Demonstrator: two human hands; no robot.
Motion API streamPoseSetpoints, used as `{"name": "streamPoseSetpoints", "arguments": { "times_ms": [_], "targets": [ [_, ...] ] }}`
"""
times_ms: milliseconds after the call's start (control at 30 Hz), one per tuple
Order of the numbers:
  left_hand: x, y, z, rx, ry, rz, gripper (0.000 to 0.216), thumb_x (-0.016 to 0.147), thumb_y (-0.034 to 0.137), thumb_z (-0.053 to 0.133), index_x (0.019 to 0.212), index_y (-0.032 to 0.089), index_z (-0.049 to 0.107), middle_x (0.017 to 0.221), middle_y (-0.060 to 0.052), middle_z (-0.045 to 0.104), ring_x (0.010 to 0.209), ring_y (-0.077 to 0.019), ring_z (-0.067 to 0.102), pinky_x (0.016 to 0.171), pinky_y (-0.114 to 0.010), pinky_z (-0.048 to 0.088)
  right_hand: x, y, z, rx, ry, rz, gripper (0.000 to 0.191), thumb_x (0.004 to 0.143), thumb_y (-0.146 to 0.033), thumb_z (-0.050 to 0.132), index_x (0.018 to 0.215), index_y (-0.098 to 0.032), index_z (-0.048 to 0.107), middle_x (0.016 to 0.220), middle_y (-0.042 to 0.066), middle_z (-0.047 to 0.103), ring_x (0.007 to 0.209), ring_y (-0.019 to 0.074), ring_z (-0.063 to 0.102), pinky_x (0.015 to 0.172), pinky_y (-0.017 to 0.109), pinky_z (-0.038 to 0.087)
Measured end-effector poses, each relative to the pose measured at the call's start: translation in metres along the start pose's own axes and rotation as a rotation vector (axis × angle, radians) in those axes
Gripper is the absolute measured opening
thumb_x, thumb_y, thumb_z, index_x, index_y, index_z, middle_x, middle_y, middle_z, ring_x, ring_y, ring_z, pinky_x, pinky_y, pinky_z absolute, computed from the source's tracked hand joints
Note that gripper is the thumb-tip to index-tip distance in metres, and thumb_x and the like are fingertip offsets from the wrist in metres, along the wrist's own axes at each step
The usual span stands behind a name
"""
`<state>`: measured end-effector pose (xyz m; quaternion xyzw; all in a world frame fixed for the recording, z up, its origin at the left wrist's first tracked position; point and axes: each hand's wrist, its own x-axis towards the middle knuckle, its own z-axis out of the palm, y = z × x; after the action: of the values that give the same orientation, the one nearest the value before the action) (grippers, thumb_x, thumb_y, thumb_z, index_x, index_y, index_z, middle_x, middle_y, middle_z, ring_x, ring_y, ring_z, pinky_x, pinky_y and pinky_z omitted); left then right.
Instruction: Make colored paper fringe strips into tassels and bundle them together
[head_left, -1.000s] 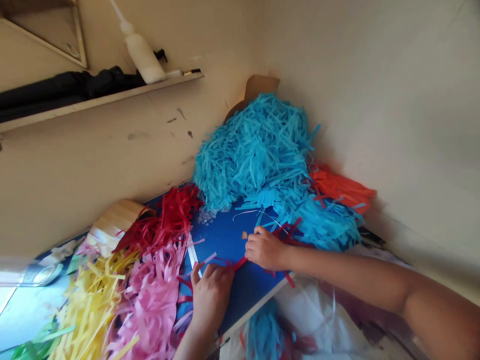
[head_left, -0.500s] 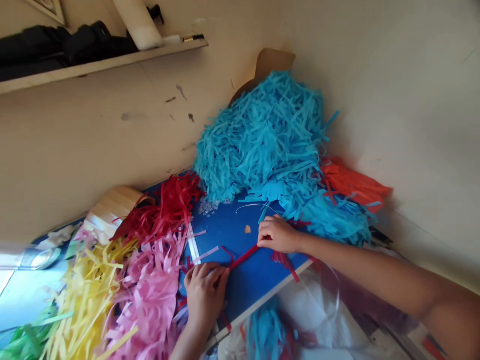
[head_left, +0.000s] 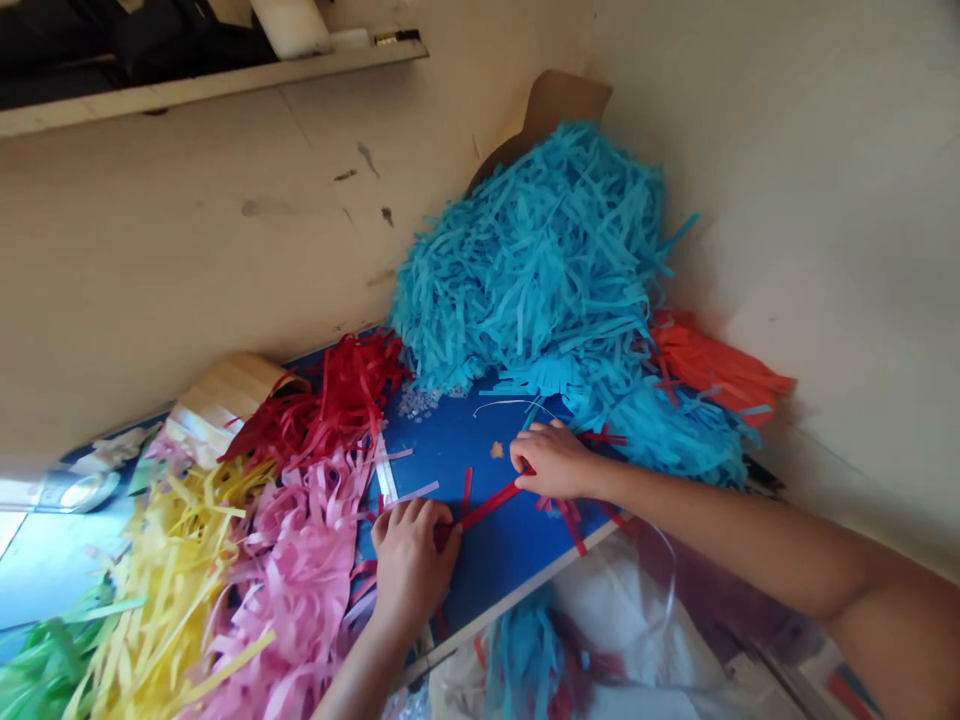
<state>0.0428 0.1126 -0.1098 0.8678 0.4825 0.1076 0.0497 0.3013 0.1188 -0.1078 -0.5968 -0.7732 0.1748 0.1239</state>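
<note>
A narrow red paper strip [head_left: 489, 506] runs taut and slanting between my two hands, just over the blue tabletop [head_left: 504, 568]. My left hand [head_left: 415, 556] pinches its lower end, fingers curled and thumb pressed in. At the upper end, my right hand [head_left: 551, 460] grips it with closed fingers. Red fringe ends [head_left: 568, 520] hang out below my right hand, and a short red piece stands up from the strip near my left thumb. Past my right hand lies a thin white string [head_left: 511, 402].
A large heap of blue fringed paper [head_left: 536, 270] fills the corner. Red [head_left: 341, 395], pink [head_left: 300, 570], yellow [head_left: 176, 560] and green fringe [head_left: 56, 650] lie leftward. Orange paper [head_left: 720, 370] sits at right. A wall shelf [head_left: 225, 88] is above; plastic bags [head_left: 622, 620] stand below the table edge.
The view has shifted slightly, so the shelf sits higher. Both hands keep their grip on the red strip; the loose red piece by my left thumb now points more upright.
</note>
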Motion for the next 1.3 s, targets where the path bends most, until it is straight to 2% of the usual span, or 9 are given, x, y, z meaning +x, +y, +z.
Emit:
{"name": "streamPoseSetpoints", "arguments": {
  "times_ms": [100,200,400,633,800,933,1033,1133,1300],
  "targets": [
    [-0.003,0.01,-0.006,0.107,0.055,0.192,0.025,0.09,0.017,0.056,0.1,0.034,0.072,0.098,-0.002,0.073,0.101,-0.0294,0.059,0.098,-0.053,0.032,-0.003,-0.004,-0.004,-0.102,0.023,-0.243,0.004,0.081,-0.021,0.071,0.081,-0.025,0.072,0.102,0.002,0.07,0.102,0.0241,0.053,0.087,0.041,0.028],
    [-0.002,0.019,-0.011,0.132,0.033,0.278,0.033,0.086,0.008,0.055,0.098,0.033,0.073,0.094,-0.002,0.074,0.099,-0.0289,0.06,0.101,-0.055,0.03,-0.006,-0.008,-0.003,-0.221,0.058,-0.536,0.007,0.086,-0.024,0.067,0.082,-0.024,0.072,0.1,0.002,0.071,0.109,0.0253,0.05,0.096,0.048,0.023],
    [0.007,0.027,-0.011,0.058,0.06,0.27,0.018,0.087,0.016,0.058,0.084,0.026,0.073,0.086,-0.003,0.075,0.098,-0.0271,0.061,0.104,-0.054,0.028,0.002,-0.016,0.01,-0.462,0.163,-0.732,0.027,0.093,-0.011,0.048,0.076,-0.017,0.069,0.083,0.006,0.068,0.093,0.0233,0.051,0.097,0.046,0.027],
    [0.009,0.025,0.001,0.111,0.205,0.281,0.021,0.091,0.013,0.054,0.079,0.023,0.068,0.079,0.0,0.074,0.087,-0.0219,0.064,0.101,-0.05,0.029,0.006,-0.02,0.014,-0.334,0.15,-0.572,0.01,0.088,-0.026,0.06,0.087,-0.019,0.067,0.093,0.005,0.069,0.096,0.0234,0.051,0.091,0.045,0.028],
    [0.0,0.021,0.004,0.119,0.251,0.291,0.019,0.093,0.014,0.055,0.084,0.023,0.068,0.079,0.001,0.073,0.086,-0.0206,0.064,0.102,-0.048,0.029,-0.008,-0.027,0.029,-0.447,0.319,-0.659,0.027,0.097,-0.011,0.044,0.081,-0.017,0.065,0.079,0.004,0.066,0.089,0.0216,0.051,0.092,0.043,0.027],
    [-0.015,0.009,0.005,0.085,0.202,0.284,0.019,0.094,0.014,0.055,0.092,0.026,0.07,0.083,0.002,0.075,0.087,-0.0208,0.064,0.101,-0.048,0.028,-0.02,-0.007,0.029,-0.365,0.36,-0.634,0.03,0.099,-0.012,0.043,0.084,-0.019,0.068,0.079,0.003,0.068,0.09,0.0195,0.052,0.088,0.04,0.027],
    [-0.025,-0.003,0.007,0.01,0.195,0.231,0.019,0.093,0.018,0.058,0.093,0.03,0.073,0.089,0.002,0.076,0.09,-0.0225,0.063,0.096,-0.047,0.032,-0.022,0.01,0.024,-0.158,0.298,-0.544,0.022,0.098,-0.019,0.055,0.086,-0.024,0.072,0.09,-0.001,0.073,0.094,0.0182,0.054,0.089,0.04,0.027],
    [-0.028,-0.015,0.014,-0.127,0.176,0.134,0.019,0.093,0.028,0.058,0.083,0.029,0.075,0.086,-0.001,0.074,0.083,-0.022,0.062,0.083,-0.04,0.04,-0.018,0.018,0.02,0.048,0.167,-0.338,0.01,0.085,-0.026,0.076,0.075,-0.026,0.075,0.089,-0.003,0.073,0.093,0.0177,0.056,0.085,0.037,0.029],
    [-0.026,-0.021,0.025,-0.305,0.098,0.017,0.025,0.089,0.043,0.061,0.077,0.026,0.076,0.082,-0.003,0.072,0.081,-0.0221,0.062,0.077,-0.037,0.044,-0.012,0.019,0.016,0.118,0.095,-0.188,0.015,0.074,-0.028,0.085,0.066,-0.023,0.074,0.084,-0.003,0.07,0.088,0.0163,0.057,0.079,0.032,0.032]
  ]
}}
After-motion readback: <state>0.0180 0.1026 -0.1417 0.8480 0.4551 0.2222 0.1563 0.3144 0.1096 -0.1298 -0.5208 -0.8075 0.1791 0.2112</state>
